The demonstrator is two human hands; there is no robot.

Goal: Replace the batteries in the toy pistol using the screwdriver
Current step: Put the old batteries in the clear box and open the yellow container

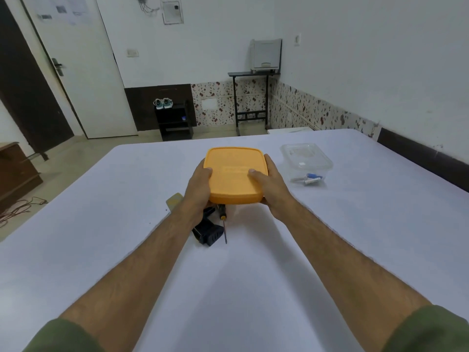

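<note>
Orange lid (234, 174) is gripped at its sides by left hand (199, 185) and right hand (270, 185), above the black toy pistol (208, 232) and screwdriver (223, 222) lying mid-tabletop (101, 224), batteries (311, 179) in a clear container (305, 161) toward its far right edge.

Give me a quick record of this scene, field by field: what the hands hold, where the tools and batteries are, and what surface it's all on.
left hand: grips left edge of the orange lid, thumb on top
right hand: grips the lid's right edge, thumb on top
lid position: held above the table
screwdriver: on the table, under the lid's near edge
toy pistol: black, beside the screwdriver, partly hidden by the left wrist
batteries: inside the clear container, to the right
surface: white table
</note>
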